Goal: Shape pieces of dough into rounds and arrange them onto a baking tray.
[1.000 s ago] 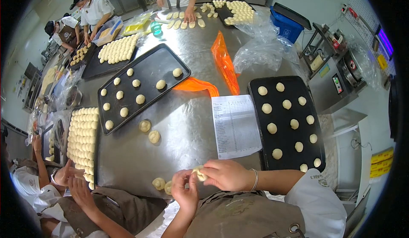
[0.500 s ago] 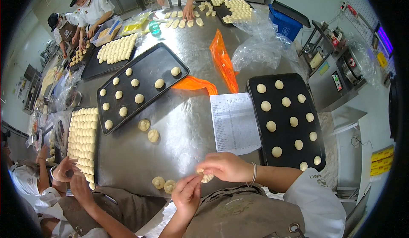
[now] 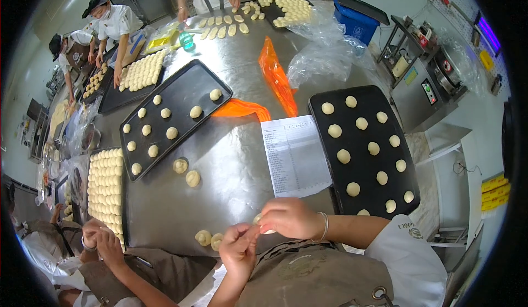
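My left hand (image 3: 238, 247) and my right hand (image 3: 288, 219) meet in front of my apron at the table's near edge. Pinched between their fingertips is a small dough ball (image 3: 268, 231), mostly covered by the fingers. Close by my left hand, two filled dough balls (image 3: 203, 237) lie on the steel table (image 3: 242, 164). Farther in sit two more dough balls (image 3: 193, 178) with gathered tops. To the right, a black baking tray (image 3: 324, 133) carries spaced round dough balls. A second black tray (image 3: 184, 95), set at a slant, bears more.
A printed sheet (image 3: 297, 155) lies beside the right tray, with orange piping bags (image 3: 278, 78) and crumpled clear plastic (image 3: 324, 59) beyond. Packed dough balls (image 3: 104, 183) fill a tray at left. A co-worker's hands (image 3: 104, 242) work close on my left; other people stand across the table.
My view has shifted slightly. My fingers have closed further over the dough ball. The co-worker's hands at left have come together, and the person across has drawn a hand back from the dough strips.
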`<act>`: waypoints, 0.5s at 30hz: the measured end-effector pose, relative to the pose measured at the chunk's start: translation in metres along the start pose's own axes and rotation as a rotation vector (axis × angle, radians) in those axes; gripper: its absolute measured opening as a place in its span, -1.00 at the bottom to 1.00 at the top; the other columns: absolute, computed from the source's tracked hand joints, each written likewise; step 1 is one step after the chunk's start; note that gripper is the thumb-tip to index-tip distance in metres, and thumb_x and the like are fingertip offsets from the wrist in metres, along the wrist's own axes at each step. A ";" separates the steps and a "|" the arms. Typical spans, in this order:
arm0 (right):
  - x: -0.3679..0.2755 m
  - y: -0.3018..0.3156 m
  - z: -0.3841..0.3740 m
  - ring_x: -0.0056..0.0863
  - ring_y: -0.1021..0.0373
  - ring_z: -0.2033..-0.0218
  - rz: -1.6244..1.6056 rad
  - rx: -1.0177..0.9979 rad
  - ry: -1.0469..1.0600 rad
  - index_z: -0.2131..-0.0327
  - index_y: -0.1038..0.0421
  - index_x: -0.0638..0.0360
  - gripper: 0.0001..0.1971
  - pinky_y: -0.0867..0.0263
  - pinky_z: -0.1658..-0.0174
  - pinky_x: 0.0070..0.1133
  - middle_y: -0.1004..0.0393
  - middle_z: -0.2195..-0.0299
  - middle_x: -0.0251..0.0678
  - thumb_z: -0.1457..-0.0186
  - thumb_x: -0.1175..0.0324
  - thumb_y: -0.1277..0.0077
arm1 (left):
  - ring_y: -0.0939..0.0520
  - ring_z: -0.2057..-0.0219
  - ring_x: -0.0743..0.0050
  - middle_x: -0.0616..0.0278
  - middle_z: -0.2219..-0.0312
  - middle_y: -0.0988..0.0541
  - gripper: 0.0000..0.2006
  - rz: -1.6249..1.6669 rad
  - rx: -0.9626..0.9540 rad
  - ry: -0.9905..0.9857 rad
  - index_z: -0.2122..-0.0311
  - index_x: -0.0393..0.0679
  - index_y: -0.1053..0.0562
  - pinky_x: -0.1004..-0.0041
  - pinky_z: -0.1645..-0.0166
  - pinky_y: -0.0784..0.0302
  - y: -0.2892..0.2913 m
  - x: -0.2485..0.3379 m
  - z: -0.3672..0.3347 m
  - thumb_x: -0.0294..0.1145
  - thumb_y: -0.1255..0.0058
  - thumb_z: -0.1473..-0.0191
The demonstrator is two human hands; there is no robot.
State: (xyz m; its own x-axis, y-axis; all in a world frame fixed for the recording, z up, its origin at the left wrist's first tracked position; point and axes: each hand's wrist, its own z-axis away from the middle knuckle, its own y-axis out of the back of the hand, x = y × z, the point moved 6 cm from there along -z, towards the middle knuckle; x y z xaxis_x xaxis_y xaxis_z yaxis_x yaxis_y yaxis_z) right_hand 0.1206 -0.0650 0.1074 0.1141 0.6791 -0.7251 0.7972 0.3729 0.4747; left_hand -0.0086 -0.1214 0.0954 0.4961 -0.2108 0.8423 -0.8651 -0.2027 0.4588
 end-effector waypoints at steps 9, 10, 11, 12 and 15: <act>0.007 0.012 0.014 -0.36 -0.37 0.45 -0.031 -0.045 -0.127 0.45 -0.39 0.16 -0.87 -0.26 0.45 -0.54 -0.39 0.47 -0.32 0.16 0.45 -0.09 | -0.42 0.35 0.52 0.24 0.36 -0.39 -0.76 0.082 -0.034 -0.074 0.23 -0.22 -0.44 0.55 0.34 -0.37 -0.007 0.003 0.006 -0.47 -0.08 0.08; 0.008 0.018 0.019 -0.36 -0.37 0.44 -0.107 0.030 -0.121 0.46 -0.39 0.18 -0.87 -0.26 0.43 -0.54 -0.40 0.45 -0.31 0.16 0.44 -0.10 | -0.42 0.30 0.49 0.22 0.30 -0.39 -0.63 0.229 0.043 -0.002 0.11 -0.19 -0.39 0.52 0.29 -0.39 -0.004 -0.002 0.005 -0.36 -0.10 0.07; 0.009 0.026 0.023 -0.36 -0.37 0.43 -0.180 0.107 -0.114 0.47 -0.40 0.20 -0.87 -0.27 0.42 -0.55 -0.41 0.42 -0.31 0.17 0.44 -0.10 | -0.42 0.18 0.40 0.17 0.17 -0.36 -0.39 0.625 0.115 0.220 -0.05 -0.20 -0.20 0.40 0.19 -0.43 -0.015 -0.011 0.008 -0.19 -0.12 0.10; 0.008 0.031 0.025 -0.36 -0.37 0.43 -0.171 0.122 -0.118 0.47 -0.40 0.20 -0.87 -0.27 0.42 -0.55 -0.41 0.42 -0.31 0.17 0.44 -0.10 | -0.42 0.18 0.40 0.17 0.17 -0.36 -0.39 0.628 0.098 0.215 -0.05 -0.20 -0.20 0.40 0.19 -0.43 -0.021 -0.009 0.006 -0.19 -0.12 0.10; 0.004 0.052 0.036 -0.37 -0.37 0.43 -0.160 0.196 -0.099 0.50 -0.40 0.22 -0.88 -0.29 0.39 -0.56 -0.41 0.42 -0.29 0.17 0.43 -0.11 | -0.43 0.12 0.31 0.11 0.11 -0.35 -0.36 1.053 -0.306 0.619 -0.06 -0.27 -0.14 0.31 0.13 -0.48 -0.071 -0.015 0.008 -0.25 -0.13 0.10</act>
State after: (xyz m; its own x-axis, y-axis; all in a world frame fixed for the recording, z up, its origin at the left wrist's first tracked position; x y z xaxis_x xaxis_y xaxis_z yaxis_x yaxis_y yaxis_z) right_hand 0.1844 -0.0655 0.1112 0.0270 0.5523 -0.8332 0.9083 0.3345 0.2512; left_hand 0.0461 -0.1115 0.0481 -0.4898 0.3648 0.7919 -0.8420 0.0378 -0.5382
